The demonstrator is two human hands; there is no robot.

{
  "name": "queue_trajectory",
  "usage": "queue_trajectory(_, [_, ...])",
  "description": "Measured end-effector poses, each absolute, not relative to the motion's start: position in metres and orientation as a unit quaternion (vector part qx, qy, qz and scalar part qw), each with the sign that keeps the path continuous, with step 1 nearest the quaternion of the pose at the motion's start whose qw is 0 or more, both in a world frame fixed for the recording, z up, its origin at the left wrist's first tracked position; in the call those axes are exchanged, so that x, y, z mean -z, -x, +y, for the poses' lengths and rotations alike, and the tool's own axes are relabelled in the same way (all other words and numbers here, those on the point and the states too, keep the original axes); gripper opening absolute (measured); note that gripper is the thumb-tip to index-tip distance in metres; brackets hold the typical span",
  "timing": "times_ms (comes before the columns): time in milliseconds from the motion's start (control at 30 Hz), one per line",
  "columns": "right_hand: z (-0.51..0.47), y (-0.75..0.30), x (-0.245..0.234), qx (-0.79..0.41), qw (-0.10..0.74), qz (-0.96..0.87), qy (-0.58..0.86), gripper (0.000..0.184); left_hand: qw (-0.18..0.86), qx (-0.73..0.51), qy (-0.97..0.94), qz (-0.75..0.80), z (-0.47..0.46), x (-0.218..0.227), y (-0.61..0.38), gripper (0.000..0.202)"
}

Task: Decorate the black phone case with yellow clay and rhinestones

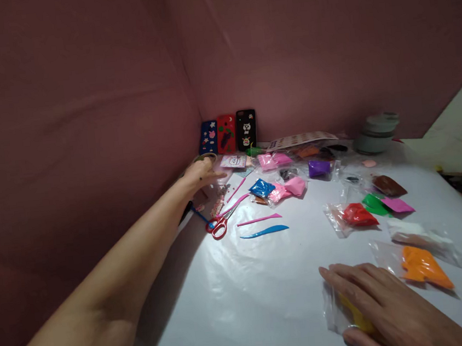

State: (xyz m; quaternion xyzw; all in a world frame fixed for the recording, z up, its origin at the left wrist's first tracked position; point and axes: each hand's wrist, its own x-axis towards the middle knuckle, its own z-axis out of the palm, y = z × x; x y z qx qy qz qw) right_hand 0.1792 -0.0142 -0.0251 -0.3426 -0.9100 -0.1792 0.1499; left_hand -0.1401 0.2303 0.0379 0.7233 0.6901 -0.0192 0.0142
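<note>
My left hand [203, 175] reaches to the far left corner of the table, beside a round-rimmed container [208, 156]. Its thumb stands apart from the fingers, which are partly hidden, and I see nothing held in it. Near the front right, my right hand [376, 295] is laid over a clear bag of yellow clay [357, 314], fingers along one side and thumb on the other. Close to the left forearm lie red-handled scissors [219, 227], a pink modelling tool [259, 220] and a blue modelling knife [264, 231].
Three decorated phone cases [227, 134] lean against the pink cloth wall [304, 49]. Several clay packets spread across the right side, including orange [425, 267], red [358, 214] and purple [319, 168]. A grey-green lidded jar [375, 134] stands at the back right.
</note>
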Motion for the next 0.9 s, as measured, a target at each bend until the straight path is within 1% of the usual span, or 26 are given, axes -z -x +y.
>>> queue_trajectory(233, [-0.015, -0.176, 0.018, 0.186, 0.141, -0.903, 0.36, 0.043, 0.006, 0.034, -0.698, 0.715, 0.236, -0.033, 0.12, 0.037])
queue_trajectory(400, [-0.017, -0.178, 0.016, 0.167, 0.141, -0.905, 0.365, 0.044, -0.022, 0.042, -0.695, 0.718, 0.235, -0.041, 0.118, 0.038])
queue_trajectory(600, [-0.016, -0.179, 0.018, 0.178, 0.124, -0.91, 0.355, 0.042, -0.053, 0.054, -0.699, 0.711, 0.231, -0.053, 0.129, 0.045])
queue_trajectory(667, [-0.016, -0.178, 0.016, 0.181, 0.119, -0.909, 0.356, 0.042, -0.05, 0.059, -0.701, 0.709, 0.231, -0.057, 0.131, 0.046])
queue_trajectory(800, [-0.015, -0.176, 0.013, 0.181, 0.123, -0.906, 0.363, 0.042, -0.022, 0.075, -0.694, 0.716, 0.236, -0.064, 0.131, 0.041])
queue_trajectory(900, [-0.016, -0.177, 0.014, 0.183, 0.126, -0.903, 0.369, 0.043, -0.013, 0.074, -0.68, 0.729, 0.244, -0.069, 0.13, 0.042])
